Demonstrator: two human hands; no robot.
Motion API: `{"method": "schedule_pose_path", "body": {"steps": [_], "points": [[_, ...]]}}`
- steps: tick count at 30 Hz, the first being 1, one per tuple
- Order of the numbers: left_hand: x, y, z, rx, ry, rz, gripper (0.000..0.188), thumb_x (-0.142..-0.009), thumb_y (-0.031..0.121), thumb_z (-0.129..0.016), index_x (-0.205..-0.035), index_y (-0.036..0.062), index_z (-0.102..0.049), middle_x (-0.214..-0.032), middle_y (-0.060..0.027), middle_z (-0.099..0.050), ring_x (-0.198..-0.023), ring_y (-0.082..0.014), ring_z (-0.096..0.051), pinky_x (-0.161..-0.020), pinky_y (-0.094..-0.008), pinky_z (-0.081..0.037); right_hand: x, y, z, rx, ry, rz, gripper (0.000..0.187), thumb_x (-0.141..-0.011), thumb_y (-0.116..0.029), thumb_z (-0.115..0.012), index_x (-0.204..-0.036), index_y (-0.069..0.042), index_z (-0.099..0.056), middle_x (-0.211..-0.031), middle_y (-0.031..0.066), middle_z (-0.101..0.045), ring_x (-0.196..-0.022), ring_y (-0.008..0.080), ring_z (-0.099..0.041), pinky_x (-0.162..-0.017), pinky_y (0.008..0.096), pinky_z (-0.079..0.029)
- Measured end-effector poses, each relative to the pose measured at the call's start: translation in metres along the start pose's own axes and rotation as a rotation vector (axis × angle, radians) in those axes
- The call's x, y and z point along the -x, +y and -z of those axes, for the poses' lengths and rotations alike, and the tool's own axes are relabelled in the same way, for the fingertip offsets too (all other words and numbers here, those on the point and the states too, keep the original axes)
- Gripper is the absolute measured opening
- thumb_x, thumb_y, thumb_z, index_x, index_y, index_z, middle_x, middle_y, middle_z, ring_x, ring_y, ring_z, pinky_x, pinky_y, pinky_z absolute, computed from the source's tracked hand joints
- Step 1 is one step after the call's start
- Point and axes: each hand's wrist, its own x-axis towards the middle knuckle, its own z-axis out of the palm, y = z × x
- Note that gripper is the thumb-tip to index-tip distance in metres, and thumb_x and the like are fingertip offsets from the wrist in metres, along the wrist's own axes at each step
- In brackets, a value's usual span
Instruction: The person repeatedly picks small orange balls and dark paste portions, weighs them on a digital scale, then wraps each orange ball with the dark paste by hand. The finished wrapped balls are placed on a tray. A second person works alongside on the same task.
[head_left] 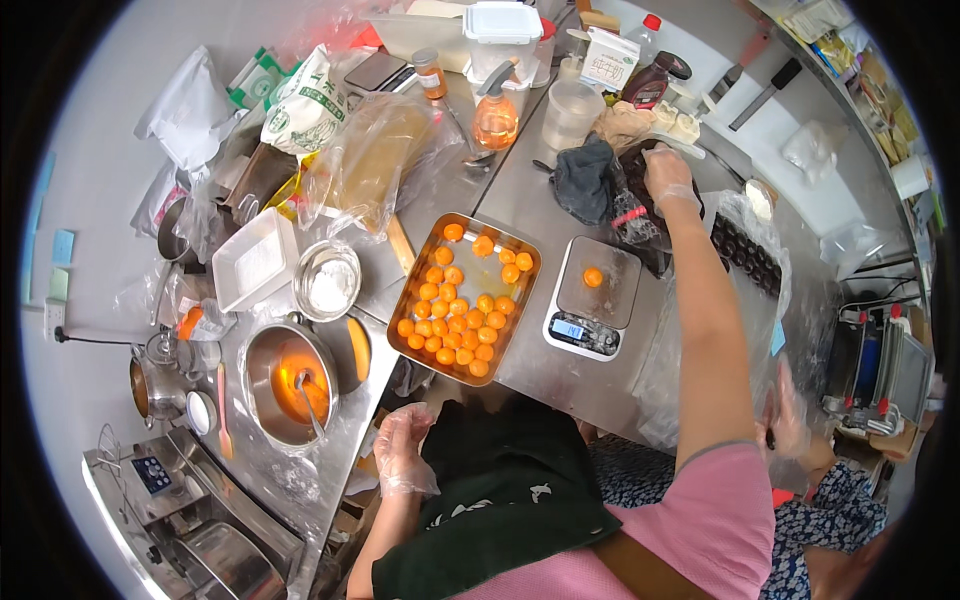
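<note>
My right hand (668,178), in a clear plastic glove, reaches to the far right and grips a dark brown paste (638,180); its fingertips are partly hidden in it. My left hand (402,450), also gloved, hangs by the table's front edge with fingers loosely bent and nothing seen in it. Between my arms lies a gold square tray (460,374) of orange egg yolks (457,324). Right of it, one orange yolk-like ball (593,277) rests on a digital kitchen scale (600,300) with a lit display.
Left stand a steel pot (262,415) of orange liquid with a spoon, a bowl of white powder (328,285) and a white tub (250,262). A spray bottle (496,120) stands behind. Dark balls in a tray (745,255) lie right, near another person's gloved hand (788,415).
</note>
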Motion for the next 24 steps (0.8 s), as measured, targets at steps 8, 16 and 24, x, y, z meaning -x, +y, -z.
{"method": "schedule_pose_path", "body": {"steps": [8,16,24], "points": [[0.016,-0.019,0.014,0.099,0.042,0.099,0.026,-0.086,0.025,-0.062,-0.095,0.001,-0.062,-0.093,-0.0119,-0.066,-0.083,-0.0224,-0.064,-0.084,-0.0378,-0.051,0.009,0.014,-0.025,-0.284,0.33,-0.181,0.012,-0.074,-0.01,-0.064,-0.082,-0.01,-0.072,-0.087,0.0132,-0.067,-0.083,0.0278,-0.065,-0.074,0.0387,-0.051],[0.015,-0.011,0.014,0.118,0.046,0.137,0.026,-0.087,0.028,-0.061,-0.096,0.0035,-0.063,-0.09,-0.0079,-0.067,-0.081,-0.0183,-0.064,-0.08,-0.0307,-0.049,0.022,0.038,-0.035,-1.367,0.232,-0.835,0.012,-0.072,-0.004,-0.071,-0.084,-0.003,-0.069,-0.077,0.003,-0.065,-0.075,0.013,-0.063,-0.062,0.027,-0.052],[0.009,-0.016,0.013,0.105,0.024,0.178,0.028,-0.088,0.03,-0.062,-0.097,0.0039,-0.062,-0.091,-0.0077,-0.067,-0.082,-0.0183,-0.064,-0.08,-0.0308,-0.049,0.035,0.034,-0.004,-0.544,0.215,-0.288,0.048,-0.069,-0.01,-0.076,-0.113,-0.001,-0.06,-0.114,0.0198,-0.057,-0.101,0.0324,-0.06,-0.089,0.0341,-0.048]]}}
